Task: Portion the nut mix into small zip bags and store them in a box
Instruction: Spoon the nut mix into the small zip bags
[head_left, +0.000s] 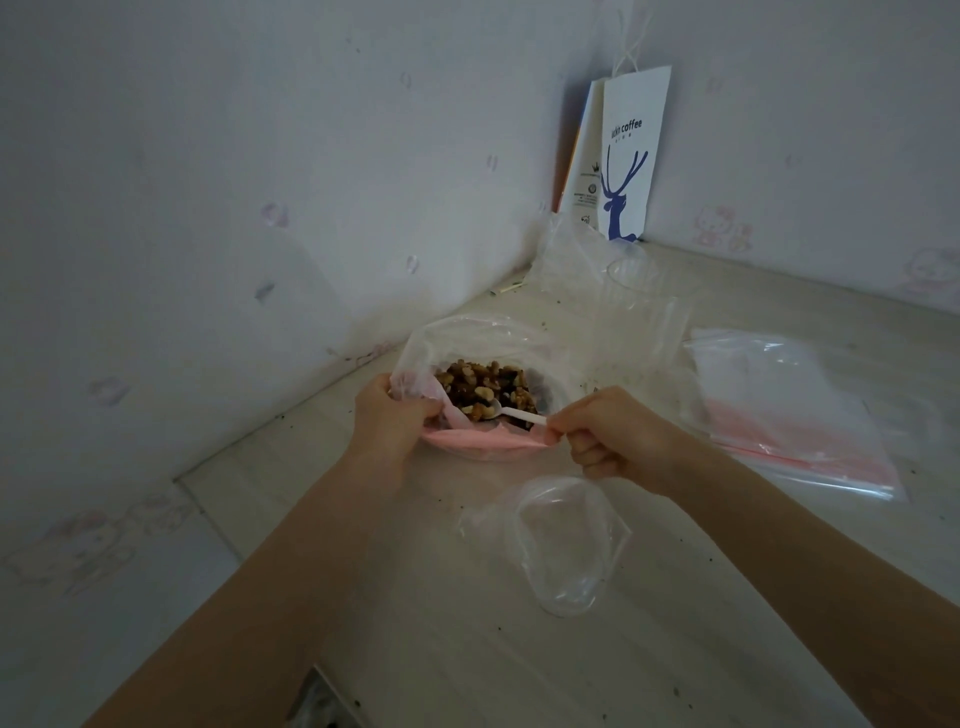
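A large clear bag (467, 338) with a pink zip rim lies open on the table and holds the brown nut mix (483, 387). My left hand (389, 415) grips the bag's near left rim and keeps the mouth open. My right hand (602, 436) pinches the handle of a small white plastic spoon (511, 412), whose bowl is dipped among the nuts. From under the same hand a small clear bag (563, 540) hangs open and looks empty. A stack of empty zip bags (789, 415) with red zip strips lies to the right.
A white paper coffee bag (626, 156) with a blue deer stands in the wall corner. In front of it sit crumpled clear plastic (571, 260) and a clear cup (631, 275). Crumbs dot the pale table (467, 649), which meets walls at the left and back.
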